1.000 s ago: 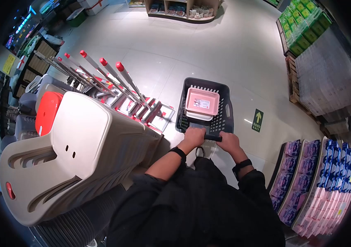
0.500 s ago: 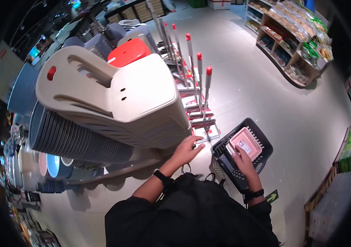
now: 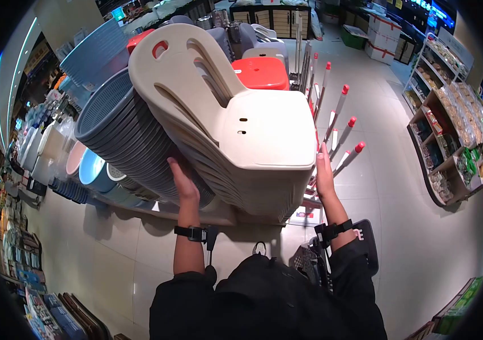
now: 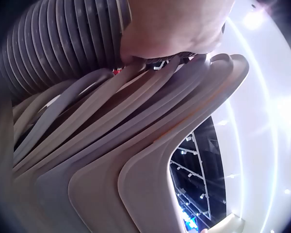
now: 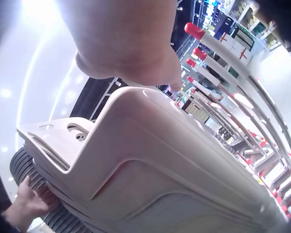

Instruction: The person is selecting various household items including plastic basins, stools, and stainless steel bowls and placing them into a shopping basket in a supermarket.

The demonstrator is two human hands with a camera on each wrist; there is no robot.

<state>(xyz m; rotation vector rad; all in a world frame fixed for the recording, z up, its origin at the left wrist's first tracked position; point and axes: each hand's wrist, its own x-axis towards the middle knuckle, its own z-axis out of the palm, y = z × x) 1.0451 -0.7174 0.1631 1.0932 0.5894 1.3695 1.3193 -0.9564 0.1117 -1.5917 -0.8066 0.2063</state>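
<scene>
Pressing in from both sides, the person is working on the stack of beige chairs point(image 3: 252, 136), which is standing on a low display base straight ahead of them, with its seats tilting toward the camera. The left hand point(image 3: 183, 184) is lying flat against the stack's left flank, fingers pointing up. In the left wrist view the fingertips are touching the layered chair edges, though how far they hook in cannot be told. The right hand point(image 3: 324, 170) is resting on the stack's right edge with its fingers straight and reaching upward. The two hands are well apart, with the whole stack between them.

Just left of the chairs, touching them, a tall nest of grey baskets point(image 3: 122, 130) is leaning the same way. Pale blue and pink basins point(image 3: 91, 170) are sitting beyond that, further left. Behind the chairs a red stool point(image 3: 261, 72) is showing. To the chairs' right, red-tipped poles point(image 3: 340, 122) are slanting up just beside the right hand. Below the chairs, near the person's right forearm, a black shopping basket point(image 3: 369, 249) is peeking out over the floor point(image 3: 400, 215). Far right of the chairs, shelves of packaged goods point(image 3: 451, 147) are lining the aisle.
</scene>
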